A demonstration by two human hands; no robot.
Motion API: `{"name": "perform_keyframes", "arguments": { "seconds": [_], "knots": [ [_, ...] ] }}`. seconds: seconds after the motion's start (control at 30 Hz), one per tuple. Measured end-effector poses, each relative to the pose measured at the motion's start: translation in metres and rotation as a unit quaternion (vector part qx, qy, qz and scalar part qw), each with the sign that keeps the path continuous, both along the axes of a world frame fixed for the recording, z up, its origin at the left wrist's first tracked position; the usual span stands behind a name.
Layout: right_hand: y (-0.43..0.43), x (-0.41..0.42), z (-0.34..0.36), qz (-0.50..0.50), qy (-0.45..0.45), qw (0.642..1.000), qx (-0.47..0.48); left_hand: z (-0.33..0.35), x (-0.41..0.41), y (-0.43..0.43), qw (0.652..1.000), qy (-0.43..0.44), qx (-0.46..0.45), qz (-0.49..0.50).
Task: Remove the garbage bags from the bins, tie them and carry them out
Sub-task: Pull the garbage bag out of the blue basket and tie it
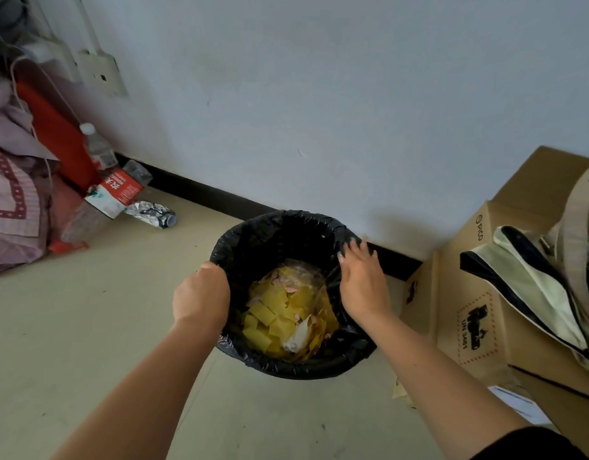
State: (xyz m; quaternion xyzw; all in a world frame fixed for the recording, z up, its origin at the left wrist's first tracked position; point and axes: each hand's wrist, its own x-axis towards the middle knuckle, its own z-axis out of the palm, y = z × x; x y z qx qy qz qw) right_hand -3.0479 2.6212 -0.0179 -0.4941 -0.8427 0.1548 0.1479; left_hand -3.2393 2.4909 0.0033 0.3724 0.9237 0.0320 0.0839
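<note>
- A round bin [319,368] stands on the pale floor [87,327] against the white wall, lined with a glossy, crinkled black garbage bag [269,234].
- Inside lie flat yellow scraps [269,317] under clear film.
- The left hand [201,295] is clenched over the bag's left rim.
- The right hand [361,280], fingers spread and loose, rests on the right rim.
- Matte cardboard boxes [479,313] sit just right of the bin.

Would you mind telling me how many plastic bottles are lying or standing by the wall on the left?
3: an upright bottle at the wall, a red-labelled bottle tipped beside it, and a crushed bottle on the floor. The cloth pile may hide others.
</note>
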Motion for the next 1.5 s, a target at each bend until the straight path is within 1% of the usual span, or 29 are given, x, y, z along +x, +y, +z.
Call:
{"name": "perform_keyframes", "arguments": {
  "seconds": [0.1,0.17,0.23,0.3,0.37,0.47,0.53,0.6,0.67,0.7,0.77,0.83,0.9,0.97,1.0,1.07,1.13,1.27,1.3,1.4,1.5],
  "knots": [
    [-0.015,-0.017,0.003,0.038,0.046,0.996,-0.065,0.002,0.000,-0.004,0.999,0.024,-0.017,-0.026],
    [-0.022,-0.025,0.002,0.046,0.062,0.992,-0.103,0.005,-0.001,-0.008,0.998,0.037,-0.023,-0.047],
    [-0.023,-0.029,0.003,0.071,0.047,0.986,-0.141,0.008,-0.001,-0.009,0.996,0.051,-0.036,-0.069],
    [-0.022,-0.029,0.007,0.112,0.014,0.976,-0.184,0.012,0.001,-0.009,0.991,0.084,-0.042,-0.097],
    [-0.019,-0.029,0.013,0.129,-0.008,0.967,-0.218,0.014,0.004,-0.009,0.985,0.110,-0.016,-0.128],
    [-0.012,-0.031,0.025,0.135,-0.038,0.962,-0.236,0.013,0.011,-0.006,0.979,0.082,0.041,-0.179],
    [-0.005,-0.034,0.031,0.128,-0.042,0.968,-0.210,0.007,0.012,-0.005,0.977,0.034,0.059,-0.203],
    [0.002,-0.037,0.037,0.099,-0.026,0.982,-0.156,-0.001,0.007,-0.006,0.972,-0.018,0.089,-0.219],
    [0.007,-0.043,0.041,0.079,0.003,0.989,-0.124,-0.006,0.004,-0.010,0.961,-0.052,0.116,-0.244],
    [0.010,-0.046,0.042,0.083,0.003,0.990,-0.110,-0.007,0.003,-0.012,0.958,-0.062,0.126,-0.252],
    [0.018,-0.056,0.042,0.098,-0.034,0.992,-0.069,-0.009,0.002,-0.015,0.953,-0.078,0.144,-0.256],
    [0.026,-0.069,0.038,0.109,-0.099,0.989,-0.005,-0.012,0.002,-0.016,0.954,-0.087,0.150,-0.245],
    [0.035,-0.081,0.036,0.097,-0.151,0.983,0.042,-0.014,0.005,-0.016,0.951,-0.098,0.175,-0.236],
    [0.043,-0.092,0.032,0.080,-0.179,0.980,0.044,-0.017,0.006,-0.017,0.946,-0.088,0.222,-0.219],
    [0.047,-0.094,0.031,0.077,-0.186,0.979,0.033,-0.017,0.007,-0.017,0.950,-0.072,0.227,-0.204],
    [0.056,-0.098,0.024,0.090,-0.189,0.978,0.000,-0.021,0.005,-0.018,0.968,-0.045,0.193,-0.152],
    [0.063,-0.102,0.015,0.114,-0.184,0.976,-0.012,-0.026,0.004,-0.017,0.979,-0.046,0.159,-0.115],
    [0.073,-0.104,0.008,0.145,-0.106,0.982,0.054,-0.031,0.004,-0.012,0.981,-0.050,0.144,-0.121],
    [0.075,-0.104,0.007,0.158,-0.098,0.980,0.070,-0.032,0.003,-0.011,0.981,-0.045,0.145,-0.121],
    [0.077,-0.105,0.005,0.186,-0.118,0.970,0.105,-0.035,0.004,-0.010,0.983,-0.040,0.142,-0.112],
    [0.069,-0.101,0.011,0.206,-0.089,0.968,0.108,-0.034,0.006,-0.009,0.984,-0.037,0.133,-0.108]
  ]
}}
